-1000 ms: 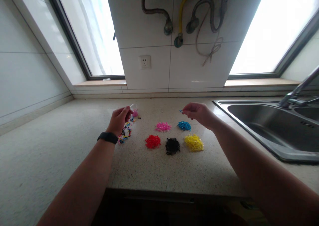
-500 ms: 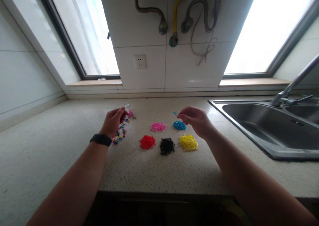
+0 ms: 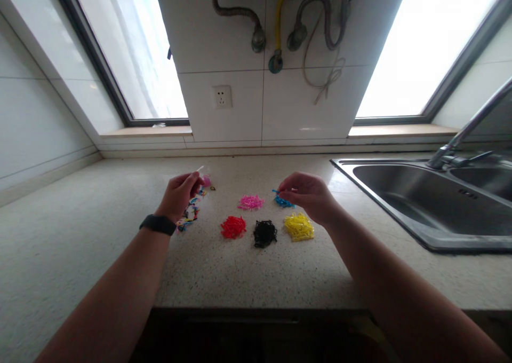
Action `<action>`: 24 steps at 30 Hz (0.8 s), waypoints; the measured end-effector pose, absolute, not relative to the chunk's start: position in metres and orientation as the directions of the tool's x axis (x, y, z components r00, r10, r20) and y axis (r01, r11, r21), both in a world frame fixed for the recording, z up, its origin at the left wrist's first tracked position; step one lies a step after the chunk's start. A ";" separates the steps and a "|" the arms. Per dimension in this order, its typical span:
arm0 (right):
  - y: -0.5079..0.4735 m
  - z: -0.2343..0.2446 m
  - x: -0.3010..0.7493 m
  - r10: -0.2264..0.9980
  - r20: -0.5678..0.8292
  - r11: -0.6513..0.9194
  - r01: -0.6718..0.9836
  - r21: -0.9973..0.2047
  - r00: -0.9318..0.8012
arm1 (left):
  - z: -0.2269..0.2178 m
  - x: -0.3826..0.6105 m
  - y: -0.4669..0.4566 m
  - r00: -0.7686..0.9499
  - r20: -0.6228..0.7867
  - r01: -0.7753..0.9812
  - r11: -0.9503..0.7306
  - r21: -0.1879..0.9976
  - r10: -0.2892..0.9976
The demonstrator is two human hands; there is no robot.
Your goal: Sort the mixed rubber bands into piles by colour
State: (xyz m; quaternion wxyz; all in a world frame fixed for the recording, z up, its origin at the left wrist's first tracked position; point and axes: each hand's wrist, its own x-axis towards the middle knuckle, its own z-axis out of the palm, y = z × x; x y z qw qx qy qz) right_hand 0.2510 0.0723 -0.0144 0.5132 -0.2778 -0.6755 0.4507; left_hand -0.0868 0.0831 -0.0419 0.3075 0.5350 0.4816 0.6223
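Note:
My left hand (image 3: 180, 195), with a dark wristband (image 3: 158, 224), is closed in a pinch at the left. A thin white piece (image 3: 200, 168) sticks up from its fingertips. Beside and partly behind that hand lie mixed-colour small pieces (image 3: 192, 212) and a pink item (image 3: 206, 181). My right hand (image 3: 304, 189) pinches a small blue loop-like plastic piece (image 3: 276, 191), just over the blue pile (image 3: 285, 202), which it partly covers. Nearby lie separate piles of similar pieces: pink (image 3: 251, 202), red (image 3: 233, 227), black (image 3: 265, 234) and yellow (image 3: 298, 227).
The piles rest on a speckled stone countertop (image 3: 208, 272). A steel sink (image 3: 400, 203) with a tap (image 3: 444, 155) is set in at the right. Behind stands a tiled wall with a socket (image 3: 222, 96) and several hoses (image 3: 278, 21).
My right hand has come slightly lower, bringing the blue piece down near the blue pile. The left hand keeps its pinch. The whole view has shifted slightly.

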 end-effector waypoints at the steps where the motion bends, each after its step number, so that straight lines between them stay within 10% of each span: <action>1: 0.071 -0.014 0.251 0.831 0.454 0.446 -0.102 -0.889 -0.320 | -0.042 -0.086 0.083 -0.237 0.368 0.136 -0.344 0.929 0.899; 24: 0.074 -0.012 0.257 0.823 0.484 0.514 0.030 -0.857 -0.297 | -0.045 -0.087 0.084 -0.166 0.426 0.203 -0.393 0.897 0.889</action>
